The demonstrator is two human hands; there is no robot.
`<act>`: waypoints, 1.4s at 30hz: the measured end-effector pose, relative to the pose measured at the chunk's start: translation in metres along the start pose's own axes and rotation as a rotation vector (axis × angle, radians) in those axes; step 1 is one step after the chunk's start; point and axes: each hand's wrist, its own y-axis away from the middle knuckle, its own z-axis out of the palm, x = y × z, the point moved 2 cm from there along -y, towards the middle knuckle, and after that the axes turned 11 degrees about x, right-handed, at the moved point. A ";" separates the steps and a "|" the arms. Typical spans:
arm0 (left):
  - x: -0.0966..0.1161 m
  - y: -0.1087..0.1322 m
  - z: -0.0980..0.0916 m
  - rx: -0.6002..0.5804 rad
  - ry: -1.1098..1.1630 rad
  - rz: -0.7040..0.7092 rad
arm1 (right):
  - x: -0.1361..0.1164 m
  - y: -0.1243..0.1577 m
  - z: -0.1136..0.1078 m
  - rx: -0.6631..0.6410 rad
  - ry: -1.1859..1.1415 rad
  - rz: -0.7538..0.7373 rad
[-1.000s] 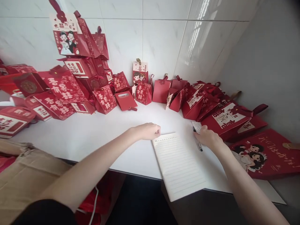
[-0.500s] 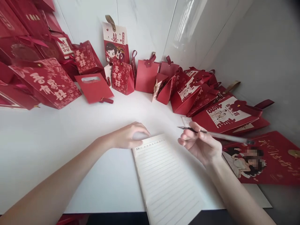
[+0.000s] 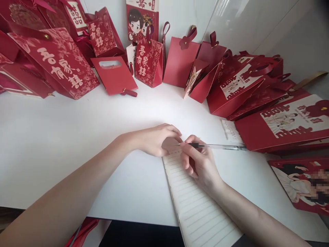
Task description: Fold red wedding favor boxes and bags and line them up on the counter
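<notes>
A lined notebook page (image 3: 197,209) lies on the white table (image 3: 77,137), running off the near edge. My left hand (image 3: 156,139) rests at the page's top left corner, fingers curled loosely with the tips on the paper. My right hand (image 3: 199,161) lies over the top of the page and pinches a clear pen (image 3: 218,146). The pen lies almost level, its tip pointing left toward my left fingers, close to the page's top line.
Red paper gift bags and boxes (image 3: 149,61) crowd the back of the table against the tiled wall, with larger ones at the left (image 3: 59,67) and right (image 3: 282,123). A small white slip (image 3: 230,130) lies beside the right bags.
My right hand took up the pen from the table at the right, then carried it left over the top of the page. The view moved closer to the table.
</notes>
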 end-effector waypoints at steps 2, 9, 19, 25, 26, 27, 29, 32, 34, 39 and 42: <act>0.000 0.000 0.000 -0.023 -0.018 -0.020 | -0.002 0.002 -0.001 0.042 0.040 -0.089; -0.001 -0.001 -0.003 -0.030 -0.132 -0.062 | -0.003 0.004 -0.003 0.209 0.335 -0.426; -0.003 -0.004 -0.002 -0.072 -0.106 -0.082 | 0.002 -0.003 0.002 0.120 0.650 -0.590; -0.007 -0.005 0.001 -0.038 -0.089 -0.084 | 0.002 -0.003 0.004 0.089 0.710 -0.596; -0.007 -0.005 0.002 -0.038 -0.089 -0.085 | 0.002 -0.003 0.004 0.093 0.711 -0.602; -0.007 -0.005 0.002 -0.039 -0.089 -0.089 | 0.001 -0.003 0.004 0.097 0.707 -0.609; -0.007 -0.005 0.002 -0.040 -0.090 -0.095 | 0.000 -0.002 0.004 0.098 0.701 -0.617; -0.006 -0.004 0.001 -0.035 -0.086 -0.094 | 0.000 -0.002 0.004 0.090 0.703 -0.615; -0.006 -0.004 0.001 -0.032 -0.084 -0.092 | -0.001 -0.003 0.004 0.096 0.702 -0.614; -0.007 -0.004 0.002 -0.032 -0.094 -0.096 | 0.002 -0.002 0.004 0.096 0.721 -0.618; -0.005 -0.003 0.001 -0.034 -0.096 -0.095 | 0.000 0.000 -0.001 0.158 0.614 -0.600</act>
